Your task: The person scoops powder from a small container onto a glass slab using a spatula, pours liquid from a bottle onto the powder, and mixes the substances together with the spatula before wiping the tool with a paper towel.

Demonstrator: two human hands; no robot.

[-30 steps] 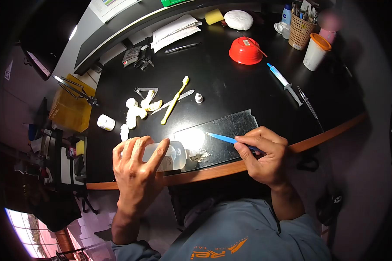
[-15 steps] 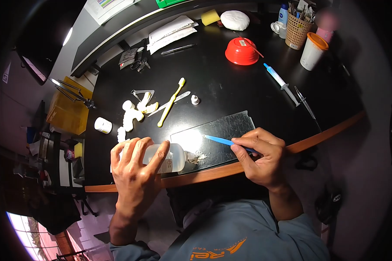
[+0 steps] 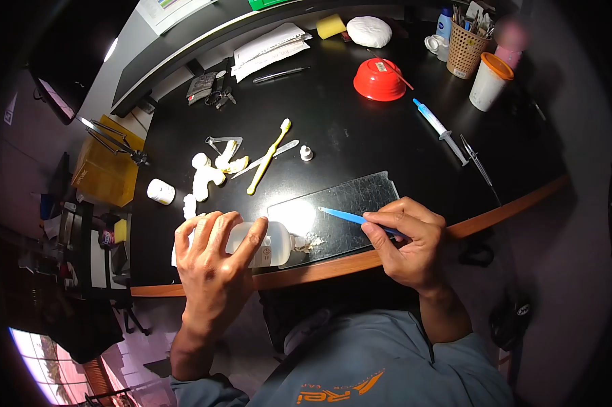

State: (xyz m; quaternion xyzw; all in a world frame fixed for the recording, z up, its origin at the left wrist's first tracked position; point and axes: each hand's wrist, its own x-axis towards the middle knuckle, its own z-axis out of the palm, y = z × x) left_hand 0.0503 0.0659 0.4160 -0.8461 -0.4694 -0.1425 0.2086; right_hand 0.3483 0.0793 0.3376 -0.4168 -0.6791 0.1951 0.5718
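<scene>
On the worktop, low centre of the frame, lies a slab. The left hand grips a tipped bottle beside me; the right hand, well apart, pinches a stick, tip over the slab. Hardly anything's shifted since a moment ago.

A translucent plastic bottle is tipped sideways, neck rightward, below the frame's centre; a slender blue tool slants, tip up-left, over a scratched clear rectangular plate bearing whitish crumbs.
</scene>
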